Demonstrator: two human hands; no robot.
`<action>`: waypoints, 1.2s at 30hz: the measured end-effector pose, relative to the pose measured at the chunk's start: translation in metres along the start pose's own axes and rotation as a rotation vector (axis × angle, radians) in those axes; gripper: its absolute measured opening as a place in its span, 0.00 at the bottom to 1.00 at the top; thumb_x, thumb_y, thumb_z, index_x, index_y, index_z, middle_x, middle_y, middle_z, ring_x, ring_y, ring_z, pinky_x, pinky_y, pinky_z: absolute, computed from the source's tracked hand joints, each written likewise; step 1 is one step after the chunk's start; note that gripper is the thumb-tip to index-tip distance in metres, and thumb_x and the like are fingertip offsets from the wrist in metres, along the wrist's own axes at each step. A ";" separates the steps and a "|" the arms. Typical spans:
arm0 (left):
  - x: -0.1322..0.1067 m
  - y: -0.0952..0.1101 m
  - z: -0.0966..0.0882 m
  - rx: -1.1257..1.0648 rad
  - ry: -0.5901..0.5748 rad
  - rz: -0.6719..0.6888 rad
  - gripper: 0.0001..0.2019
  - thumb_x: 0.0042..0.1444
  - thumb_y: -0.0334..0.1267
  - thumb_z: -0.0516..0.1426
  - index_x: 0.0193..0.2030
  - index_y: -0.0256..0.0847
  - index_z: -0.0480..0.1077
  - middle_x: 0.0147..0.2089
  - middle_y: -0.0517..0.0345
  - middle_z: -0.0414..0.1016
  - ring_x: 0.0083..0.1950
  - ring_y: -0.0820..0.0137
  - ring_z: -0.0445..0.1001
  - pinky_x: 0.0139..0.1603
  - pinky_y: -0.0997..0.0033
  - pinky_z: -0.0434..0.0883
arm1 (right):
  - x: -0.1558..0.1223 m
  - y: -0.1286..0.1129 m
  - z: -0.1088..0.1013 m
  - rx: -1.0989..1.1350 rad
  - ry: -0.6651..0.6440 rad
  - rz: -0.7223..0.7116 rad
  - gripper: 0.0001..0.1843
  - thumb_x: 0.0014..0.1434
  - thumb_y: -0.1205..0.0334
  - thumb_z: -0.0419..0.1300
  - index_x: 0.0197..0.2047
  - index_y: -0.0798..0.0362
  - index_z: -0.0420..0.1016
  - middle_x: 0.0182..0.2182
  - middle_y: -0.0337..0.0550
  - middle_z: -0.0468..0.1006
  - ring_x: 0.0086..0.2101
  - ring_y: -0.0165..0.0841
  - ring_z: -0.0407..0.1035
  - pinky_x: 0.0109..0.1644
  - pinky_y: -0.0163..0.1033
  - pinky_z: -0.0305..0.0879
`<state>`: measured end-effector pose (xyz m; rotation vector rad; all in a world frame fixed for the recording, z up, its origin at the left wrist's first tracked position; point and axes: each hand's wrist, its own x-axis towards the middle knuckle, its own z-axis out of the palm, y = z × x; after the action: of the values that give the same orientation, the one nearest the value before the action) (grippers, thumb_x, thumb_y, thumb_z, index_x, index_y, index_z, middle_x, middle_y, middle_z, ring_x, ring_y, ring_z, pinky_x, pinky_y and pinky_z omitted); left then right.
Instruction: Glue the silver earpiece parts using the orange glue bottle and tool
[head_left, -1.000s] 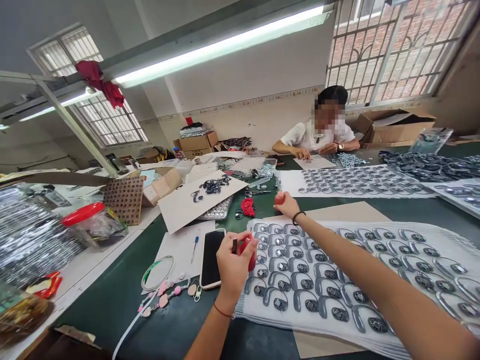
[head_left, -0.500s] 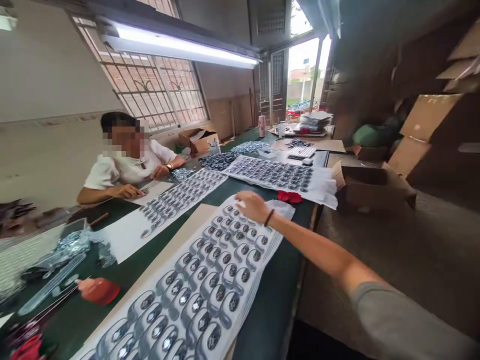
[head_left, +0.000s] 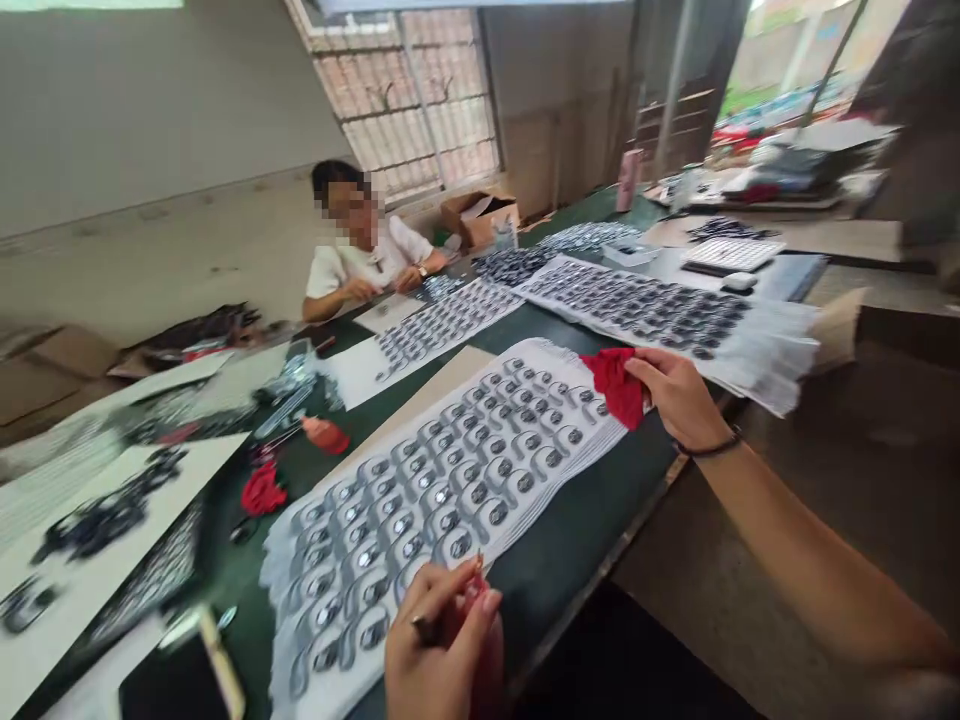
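Note:
My right hand (head_left: 679,398) reaches to the far right end of a white sheet (head_left: 450,480) covered with rows of grey curved parts, and grips a red cloth (head_left: 618,385) lying there. My left hand (head_left: 441,648) is low at the near edge of the green table (head_left: 570,555), closed on a small red object and a thin dark tool. Both hands sit at opposite ends of the same sheet.
A person in a white shirt (head_left: 358,262) works across the table at other sheets of parts (head_left: 442,322). More sheets (head_left: 645,310) lie at the far right. Another red cloth (head_left: 262,490), a phone (head_left: 180,680) and cardboard boxes (head_left: 480,215) are around.
The view has swung left and down. My right hand moved from the sheet's far end to the red cloth and took hold of it. My left hand came back into view.

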<state>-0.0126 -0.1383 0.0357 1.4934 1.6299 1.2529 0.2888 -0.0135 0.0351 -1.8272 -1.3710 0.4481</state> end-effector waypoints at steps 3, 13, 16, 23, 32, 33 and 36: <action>-0.001 0.018 0.006 0.031 -0.061 0.067 0.10 0.42 0.46 0.64 0.30 0.44 0.78 0.24 0.60 0.68 0.25 0.75 0.68 0.28 0.78 0.67 | -0.059 -0.035 0.021 0.384 -0.371 -0.124 0.19 0.60 0.52 0.49 0.33 0.58 0.72 0.21 0.39 0.68 0.18 0.25 0.59 0.20 0.29 0.57; -0.015 0.023 0.010 0.028 -0.108 0.039 0.07 0.44 0.41 0.64 0.30 0.43 0.77 0.24 0.61 0.66 0.24 0.77 0.65 0.24 0.81 0.64 | -0.128 -0.068 0.039 0.929 -0.973 -0.054 0.21 0.62 0.48 0.51 0.39 0.59 0.72 0.24 0.42 0.73 0.19 0.26 0.63 0.22 0.30 0.60; -0.019 0.022 0.011 0.066 -0.124 0.048 0.05 0.45 0.40 0.63 0.30 0.43 0.76 0.25 0.61 0.66 0.25 0.77 0.64 0.25 0.80 0.64 | -0.129 -0.070 0.036 0.790 -0.936 -0.190 0.15 0.60 0.53 0.55 0.41 0.56 0.73 0.31 0.44 0.76 0.27 0.29 0.69 0.29 0.31 0.64; -0.028 0.010 0.020 0.173 -0.142 0.113 0.03 0.43 0.35 0.63 0.28 0.45 0.76 0.24 0.62 0.66 0.26 0.77 0.65 0.27 0.80 0.61 | -0.125 -0.063 0.031 0.283 -0.767 -0.682 0.06 0.55 0.70 0.55 0.34 0.54 0.73 0.26 0.37 0.72 0.27 0.26 0.65 0.33 0.30 0.56; -0.038 0.006 0.011 0.404 -0.440 0.152 0.06 0.45 0.34 0.61 0.32 0.45 0.77 0.27 0.59 0.67 0.28 0.76 0.66 0.27 0.78 0.60 | -0.116 -0.057 0.035 -0.180 -0.996 -1.074 0.03 0.45 0.69 0.53 0.24 0.53 0.60 0.21 0.34 0.68 0.20 0.27 0.58 0.24 0.36 0.39; -0.040 0.006 0.011 0.413 -0.439 0.149 0.07 0.44 0.33 0.61 0.32 0.46 0.77 0.26 0.60 0.66 0.27 0.76 0.66 0.27 0.78 0.59 | -0.120 -0.056 0.037 -0.198 -0.994 -1.070 0.03 0.44 0.68 0.53 0.24 0.53 0.60 0.21 0.34 0.68 0.20 0.27 0.57 0.23 0.36 0.38; -0.043 0.006 0.007 0.407 -0.434 0.099 0.09 0.42 0.32 0.61 0.32 0.48 0.78 0.25 0.60 0.65 0.27 0.76 0.66 0.26 0.78 0.58 | -0.129 -0.052 0.041 -0.226 -0.950 -1.053 0.04 0.41 0.68 0.53 0.24 0.53 0.60 0.21 0.34 0.68 0.20 0.28 0.58 0.23 0.36 0.36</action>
<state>0.0048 -0.1787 0.0309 1.9486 1.5805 0.5944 0.1822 -0.1112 0.0262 -0.7380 -2.8394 0.6001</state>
